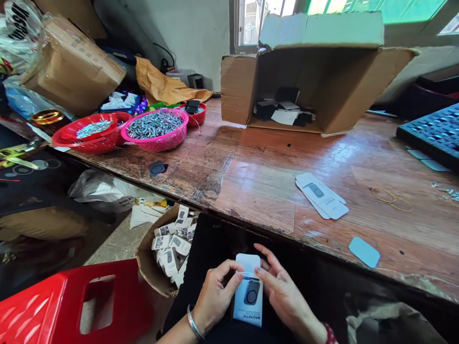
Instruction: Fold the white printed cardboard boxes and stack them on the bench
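Note:
Over my lap I have a small white printed box [253, 306] marked MAGNETIC, its top flap standing up at the far end. My left hand [217, 291] is closed on the box's left side, thumb near the opening. On the other side my right hand [281, 289] grips the box by its top right edge, its index finger stretched away. More such cartons, lying flat in a small stack [321, 196], are on the table ahead to the right. A pale blue rounded card [364, 252] lies near the table edge.
Left of my legs a carton [150, 274] holds many small white boxes, beside a red stool [53, 306]. On the table [258, 200] stand a pink basket [158, 143] of metal parts, a red basket [86, 145], an open cardboard box [234, 91] and a black tray [430, 129].

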The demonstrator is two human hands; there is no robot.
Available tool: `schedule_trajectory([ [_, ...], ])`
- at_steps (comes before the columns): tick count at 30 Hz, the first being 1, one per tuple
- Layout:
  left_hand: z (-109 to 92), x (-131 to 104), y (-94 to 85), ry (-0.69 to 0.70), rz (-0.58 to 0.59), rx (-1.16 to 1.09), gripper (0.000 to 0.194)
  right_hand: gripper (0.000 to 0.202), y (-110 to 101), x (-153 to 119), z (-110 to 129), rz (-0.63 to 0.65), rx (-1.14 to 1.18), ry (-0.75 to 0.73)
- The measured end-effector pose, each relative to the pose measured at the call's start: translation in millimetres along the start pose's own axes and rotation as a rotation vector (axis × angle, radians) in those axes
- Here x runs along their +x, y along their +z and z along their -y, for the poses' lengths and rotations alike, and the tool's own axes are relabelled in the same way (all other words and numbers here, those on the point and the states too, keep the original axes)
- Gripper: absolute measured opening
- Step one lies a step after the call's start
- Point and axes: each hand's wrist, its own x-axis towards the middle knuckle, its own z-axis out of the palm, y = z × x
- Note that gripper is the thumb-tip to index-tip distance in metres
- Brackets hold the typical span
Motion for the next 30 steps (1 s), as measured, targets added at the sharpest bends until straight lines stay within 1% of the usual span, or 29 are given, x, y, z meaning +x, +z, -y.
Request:
schedule_trajectory([
  [1,0,1,0.7,-0.018,0.009,-0.068,0.031,0.048,0,1,3,0.028,0.010,0.025],
  [2,0,2,1.2,-0.032,0.020,-0.129,0.040,0.040,-1,2,5,0.050,-0.020,0.021],
  [3,-1,3,1.1,-0.036,0.031,-0.165,0.048,0.033,-3,3,7,0.062,-0.082,-0.012],
  [4,-2,3,0.6,-0.031,0.039,-0.168,0.049,0.028,-5,3,8,0.065,-0.160,-0.072],
  [7,-6,2,-3.2,0.037,0.043,-0.046,0.029,0.024,-12,1,10,0.091,-0.362,-0.284],
  [8,-8,2,-4.8,0.071,0.041,-0.005,0.027,0.024,-13,0,10,0.107,-0.410,-0.333],
  [10,-13,0,-7.3,0.142,0.029,0.046,0.025,0.023,-12,-2,14,0.136,-0.510,-0.381],
  [12,-18,-1,-8.5,0.197,0.009,0.083,0.023,0.019,-9,-5,20,0.164,-0.620,-0.396],
  [14,-24,-1,-8.2,0.205,-0.021,0.125,0.017,0.014,-4,-8,27,0.193,-0.710,-0.428],
  [16,-31,0,-7.3,0.182,-0.045,0.169,0.014,0.013,1,-9,33,0.201,-0.773,-0.473],
  [18,-38,1,-6.8,0.150,-0.051,0.196,0.016,0.016,4,-9,39,0.186,-0.809,-0.465],
  [22,-43,2,-8.0,0.093,-0.012,0.184,0.019,0.020,4,-4,49,0.148,-0.766,-0.256],
  [24,-43,2,-9.4,0.087,0.021,0.162,0.019,0.021,3,-3,50,0.151,-0.734,-0.203],
  [26,-40,1,-12.0,0.111,0.059,0.133,0.019,0.020,3,-4,49,0.159,-0.718,-0.228],
  [28,-36,-1,-16.1,0.150,0.098,0.119,0.020,0.019,2,-8,45,0.176,-0.709,-0.306],
  [30,-31,-5,-21.2,0.199,0.129,0.132,0.019,0.016,-1,-14,39,0.221,-0.707,-0.397],
])
